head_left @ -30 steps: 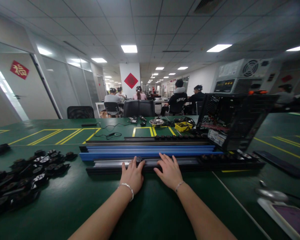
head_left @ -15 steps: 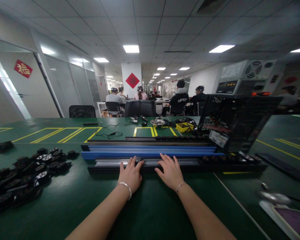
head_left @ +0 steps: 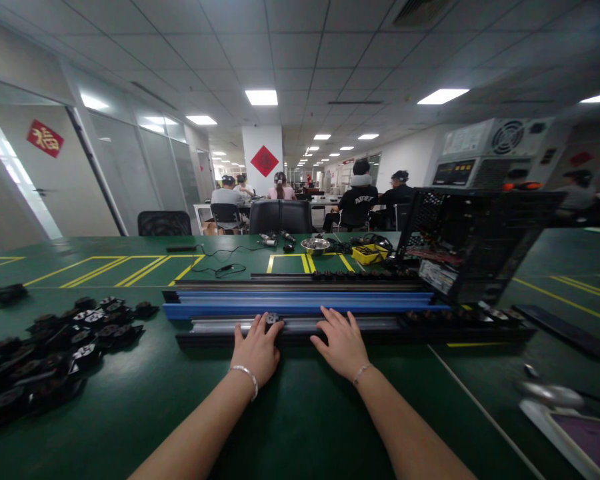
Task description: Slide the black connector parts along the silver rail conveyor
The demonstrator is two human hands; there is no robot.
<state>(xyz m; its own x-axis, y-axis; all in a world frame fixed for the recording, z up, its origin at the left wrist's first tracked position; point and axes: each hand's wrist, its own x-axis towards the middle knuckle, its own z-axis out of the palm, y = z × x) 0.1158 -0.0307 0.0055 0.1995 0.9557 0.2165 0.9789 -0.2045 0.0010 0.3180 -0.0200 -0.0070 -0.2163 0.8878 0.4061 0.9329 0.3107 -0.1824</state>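
Note:
My left hand (head_left: 255,348) grips a small dark round-topped part (head_left: 273,318) between thumb and fingers, on a long black rail with a shiny channel (head_left: 210,325). To its right, my right hand (head_left: 341,339) rests with fingers spread over the same rail, holding nothing. Several dark parts (head_left: 430,319) sit in a row at the rail's right end. Just behind lies a blue rail (head_left: 305,310), and beyond it another dark rail (head_left: 300,287). A pile of similar black parts (head_left: 87,330) lies to the left.
An open computer case (head_left: 485,240) stands at the right with power supplies (head_left: 490,153) on top. Behind the rails are a metal bowl (head_left: 315,247), a yellow tray (head_left: 370,255) and cables (head_left: 225,269). A purple-screened device (head_left: 583,440) lies at near right. People sit farther back.
My left hand has shifted slightly left along the rail, and the small dark part has moved left with it. My right hand has hardly moved.

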